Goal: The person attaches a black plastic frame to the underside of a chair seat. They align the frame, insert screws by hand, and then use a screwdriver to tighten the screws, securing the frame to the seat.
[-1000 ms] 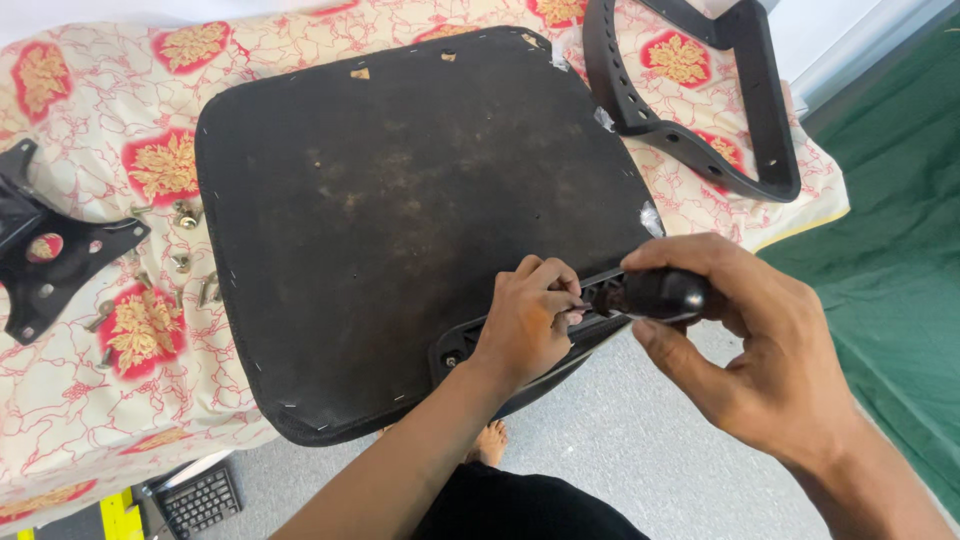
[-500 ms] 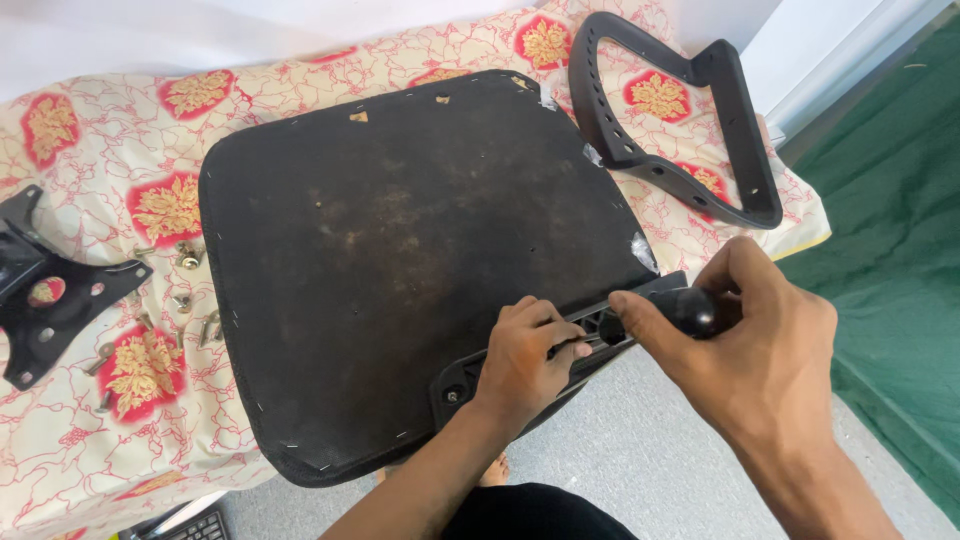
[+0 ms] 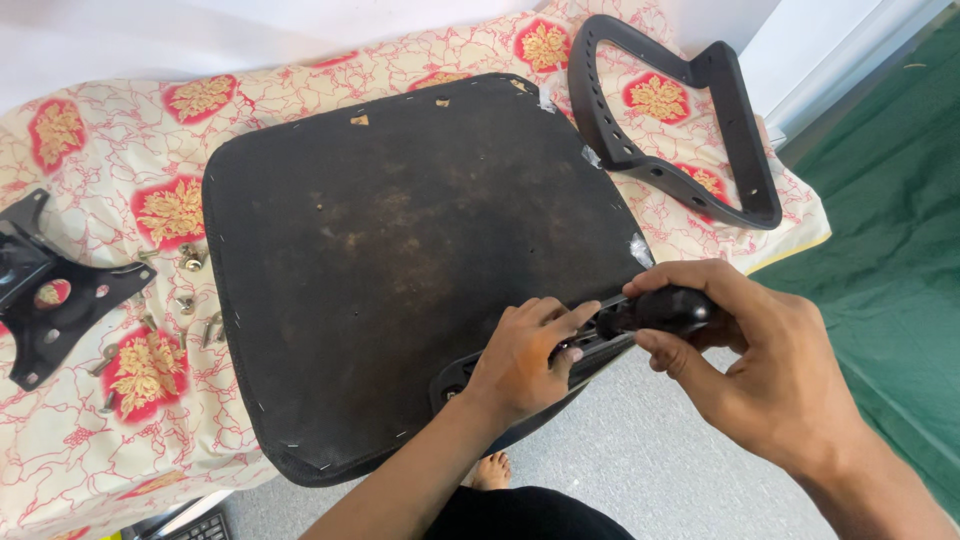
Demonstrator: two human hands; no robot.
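1. Both hands have slid right along the near edge of the seat base (image 3: 400, 260). The right hand (image 3: 770, 370) has its fingers closed around a black tool handle (image 3: 665, 310); the left hand (image 3: 525, 360) pinches a black bracket (image 3: 590, 345) there.
2. Everything lies on a floral bedsheet (image 3: 110, 130) over a bed; grey floor and a green mat (image 3: 900, 250) lie alongside.
3. One armrest loop (image 3: 690, 180), one metal plate (image 3: 45, 300) and several loose bolts (image 3: 190, 260) lie apart.
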